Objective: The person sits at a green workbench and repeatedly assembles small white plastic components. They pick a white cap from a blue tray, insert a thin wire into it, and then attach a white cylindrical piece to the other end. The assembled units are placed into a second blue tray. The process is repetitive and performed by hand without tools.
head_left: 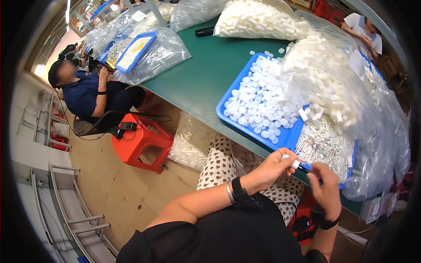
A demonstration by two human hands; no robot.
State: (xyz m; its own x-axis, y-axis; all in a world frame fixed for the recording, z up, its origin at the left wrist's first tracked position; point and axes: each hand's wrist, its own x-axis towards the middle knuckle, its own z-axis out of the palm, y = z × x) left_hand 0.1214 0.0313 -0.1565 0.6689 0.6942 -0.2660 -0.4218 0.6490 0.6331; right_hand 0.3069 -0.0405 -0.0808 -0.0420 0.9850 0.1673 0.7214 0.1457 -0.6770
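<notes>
My left hand [271,170] is closed, with a small white cylindrical piece [294,163] pinched between thumb and fingers. Just to its right, my right hand [325,186] is closed, its fingertips drawn together near a thin dark piece that meets the white cylinder's end; what they hold is too small to make out. Both hands are in front of the blue trays at the table's near edge. One blue tray [228,115] holds many translucent white discs [258,94]. Beside it, another tray holds a heap of thin white sticks [322,142], with a few white cylinders on top.
Large clear bags of white cylinders [258,19] cover the far and right parts of the green table [188,74]. A red stool [142,142] and a bag of cylinders [188,144] stand on the floor to the left. A seated person [90,94] is at the left; another person [364,33] is at the upper right.
</notes>
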